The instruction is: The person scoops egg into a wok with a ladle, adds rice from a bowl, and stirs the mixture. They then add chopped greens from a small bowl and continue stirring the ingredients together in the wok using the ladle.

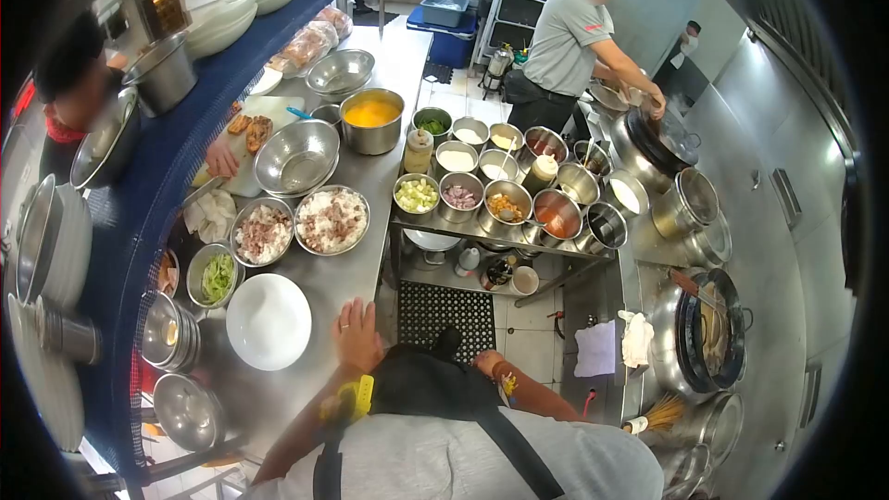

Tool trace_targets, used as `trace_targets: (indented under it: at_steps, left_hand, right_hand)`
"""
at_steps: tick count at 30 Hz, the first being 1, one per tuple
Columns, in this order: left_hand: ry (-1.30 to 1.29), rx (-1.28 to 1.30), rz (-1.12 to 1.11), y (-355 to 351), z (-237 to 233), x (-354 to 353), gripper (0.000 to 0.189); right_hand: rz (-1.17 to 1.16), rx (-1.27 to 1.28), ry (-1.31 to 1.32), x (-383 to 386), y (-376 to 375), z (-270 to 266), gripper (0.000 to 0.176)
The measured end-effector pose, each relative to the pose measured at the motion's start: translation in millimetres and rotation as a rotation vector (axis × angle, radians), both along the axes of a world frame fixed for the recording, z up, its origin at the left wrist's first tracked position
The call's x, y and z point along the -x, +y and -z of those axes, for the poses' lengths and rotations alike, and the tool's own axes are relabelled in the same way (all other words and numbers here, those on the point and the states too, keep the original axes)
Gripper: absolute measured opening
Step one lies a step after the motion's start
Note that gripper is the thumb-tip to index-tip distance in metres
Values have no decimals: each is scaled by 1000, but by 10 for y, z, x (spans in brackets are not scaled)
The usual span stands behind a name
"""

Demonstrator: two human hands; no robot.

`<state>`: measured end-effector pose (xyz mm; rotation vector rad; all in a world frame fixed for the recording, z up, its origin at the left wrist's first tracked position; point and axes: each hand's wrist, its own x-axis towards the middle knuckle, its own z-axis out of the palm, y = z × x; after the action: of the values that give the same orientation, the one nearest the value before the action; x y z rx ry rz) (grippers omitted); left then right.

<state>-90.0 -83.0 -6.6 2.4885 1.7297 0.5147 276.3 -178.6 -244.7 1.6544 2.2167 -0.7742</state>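
Note:
My left hand [358,333] lies on the edge of the steel counter, fingers stretched out and holding nothing; a ring shows on one finger. Just left of it sits a white plate [269,321] with nothing on it. Beyond the plate stand two steel bowls of rice with chopped meat [331,219] and a bowl of sliced greens [218,278]. My right hand [486,364] hangs beside my dark apron [426,378]. Its fingers are mostly hidden, and I cannot make out anything in it.
A rack of ingredient pots [507,206] stands ahead. To the right is a wok [711,329] on the range. A co-worker [565,37] works at another wok; a person's hand [221,159] rests near a cutting board [269,111]. Plates are stacked on the blue shelf [120,250].

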Motion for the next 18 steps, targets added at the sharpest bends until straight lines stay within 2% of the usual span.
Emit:
trace_targets:
  at_steps: [3, 7, 9, 10, 11, 12, 13, 15, 16, 17, 18]
  left_hand:
    - [2, 3, -5, 8, 14, -3, 66]
    - [-28, -5, -5, 21, 53, -7, 68]
    - [-46, 9, -7, -3, 35, -2, 68]
    - [-48, 24, -12, -4, 6, -8, 68]
    - [-47, 43, -25, -4, -20, -1, 68]
    - [-56, 61, -28, 6, -5, 3, 67]
    - [-66, 87, -36, 5, 7, 8, 67]
    - [-129, 81, -29, -10, -41, 36, 66]
    - [-140, 67, -19, -39, -26, 43, 64]
    - [-153, 41, 8, -23, -27, 94, 62]
    - [-277, 20, 7, 29, -90, 194, 59]
  right_hand:
    - [397, 128, 266, 53, -45, -281, 22]
    - [520, 123, 387, 56, -27, -309, 23]
    - [359, 38, 348, -18, -17, -152, 24]
    - [183, -58, 316, -123, -10, 24, 25]
    - [-373, -188, -70, -272, 15, 435, 29]
    - [-380, -51, -162, -116, 78, 11, 27]
    - [352, 241, 86, -26, 72, -111, 28]
    - [458, 168, 258, -131, 43, 116, 25]
    - [658, 229, 372, 73, 89, -466, 27]
    - [624, 217, 402, 68, 105, -444, 29]
    - [671, 242, 332, 148, 144, -598, 27]
